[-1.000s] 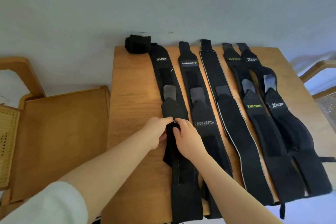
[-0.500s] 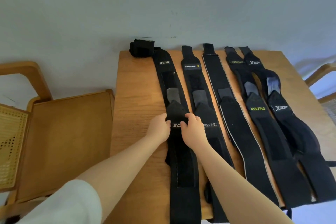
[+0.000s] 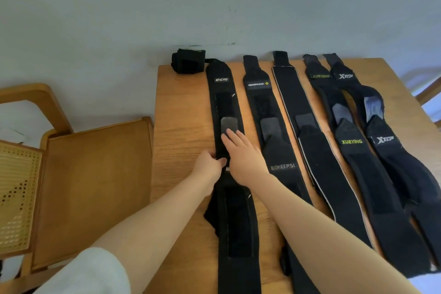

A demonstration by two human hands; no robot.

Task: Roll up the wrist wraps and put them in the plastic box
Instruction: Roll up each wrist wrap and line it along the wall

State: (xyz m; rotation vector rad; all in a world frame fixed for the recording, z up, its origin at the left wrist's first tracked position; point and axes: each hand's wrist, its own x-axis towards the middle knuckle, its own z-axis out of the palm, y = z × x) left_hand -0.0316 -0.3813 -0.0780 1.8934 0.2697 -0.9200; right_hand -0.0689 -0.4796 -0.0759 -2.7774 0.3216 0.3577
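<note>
Several black wrist wraps lie flat in rows on the wooden table [image 3: 181, 112]. The leftmost wrap [image 3: 236, 219] runs from the near edge up to another leftmost wrap [image 3: 223, 95] with a grey tab. My left hand [image 3: 208, 167] grips the left edge of the near wrap's top end. My right hand [image 3: 243, 153] lies flat with straight fingers on that same end, fingertips reaching the grey tab. A rolled wrap [image 3: 188, 61] sits at the table's far left corner. No plastic box is in view.
Wraps labelled BOKEERSI [image 3: 282, 174], XUEYING [image 3: 352, 148] and XTEP [image 3: 385, 143] fill the middle and right of the table. A wooden chair [image 3: 95, 174] stands left of the table, another chair's arm [image 3: 429, 93] at the right. A pale wall is behind.
My right hand let go of the wrap's end and stretched flat forward over it toward the grey tab. My left hand stayed at the wrap's left edge. The camera moved closer.
</note>
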